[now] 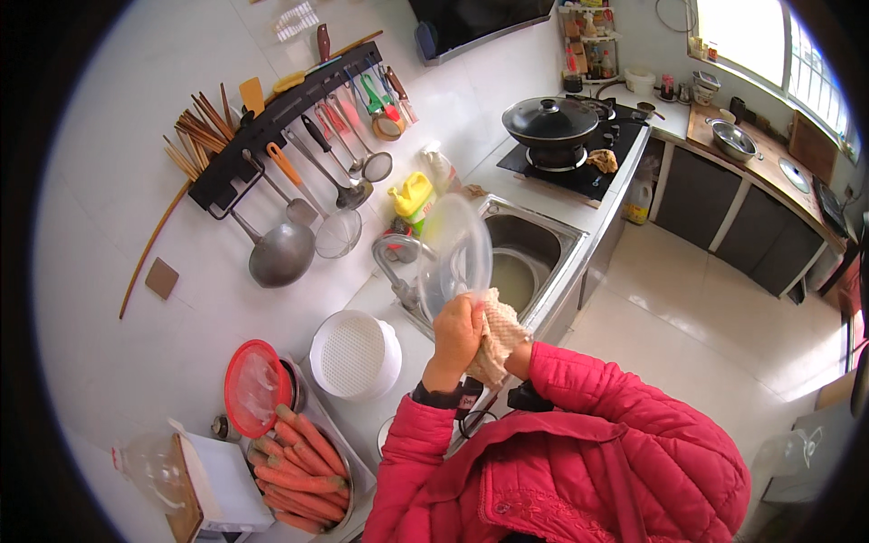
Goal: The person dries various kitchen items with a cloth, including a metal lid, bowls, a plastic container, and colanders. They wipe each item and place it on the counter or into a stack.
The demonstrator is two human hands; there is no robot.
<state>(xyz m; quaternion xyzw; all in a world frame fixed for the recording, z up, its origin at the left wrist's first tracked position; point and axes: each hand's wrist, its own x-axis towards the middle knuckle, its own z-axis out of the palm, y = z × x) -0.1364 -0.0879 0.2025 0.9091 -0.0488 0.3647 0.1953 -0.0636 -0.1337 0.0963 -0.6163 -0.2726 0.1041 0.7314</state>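
My left hand (pixel 453 334) grips the lower edge of a clear plastic bowl or lid (pixel 456 251), blurred and tilted on its side above the counter by the sink. A beige textured cloth (pixel 499 332) is bunched against the plastic piece in my right hand (pixel 519 358); the cloth hides most of those fingers. Just beyond is the steel sink (pixel 567 237), with a round basin (pixel 514 278) of cloudy water in it. The curved faucet (pixel 394 261) stands to the left of the plastic piece.
A white perforated basket (pixel 353 354), a red-rimmed strainer (pixel 256 388) and several carrots (pixel 302 475) are at the left. A yellow detergent bottle (pixel 413 197) stands behind the sink. A lidded wok (pixel 551 122) rests on the gas stove. Utensils hang from a black wall rack (pixel 292 112).
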